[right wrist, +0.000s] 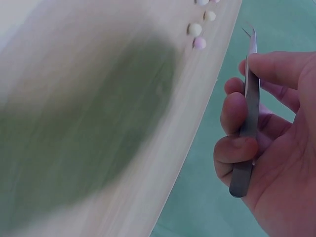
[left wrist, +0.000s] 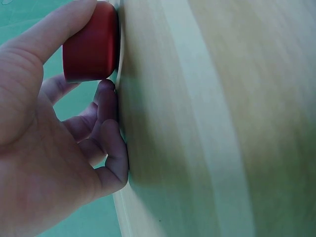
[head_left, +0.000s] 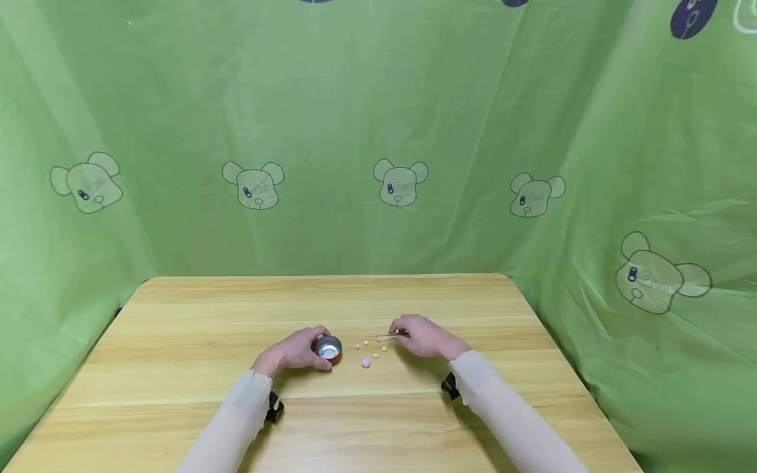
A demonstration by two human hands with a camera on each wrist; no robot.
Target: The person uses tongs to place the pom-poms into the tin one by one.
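Note:
My left hand (head_left: 300,348) holds a small round red tin (left wrist: 91,47) on the table, thumb on one side and fingers on the other. The tin's mouth faces up in the head view, and its pale inside shows a few small coloured specks. In my right hand (head_left: 422,336) is a pair of metal tweezers (right wrist: 250,113) with thin bent tips, slightly apart in the right wrist view. The tweezers point left, over several small pastel balls between the hands. A larger pink ball (head_left: 365,362) lies nearest me; a yellow ball (head_left: 384,349) sits close below the tweezers.
The wooden table (head_left: 236,302) has light and dark grain strips. Behind it and at both sides hangs a green curtain (head_left: 331,118) printed with bear heads. Each wrist carries a black camera strap below a pale sleeve (head_left: 227,420).

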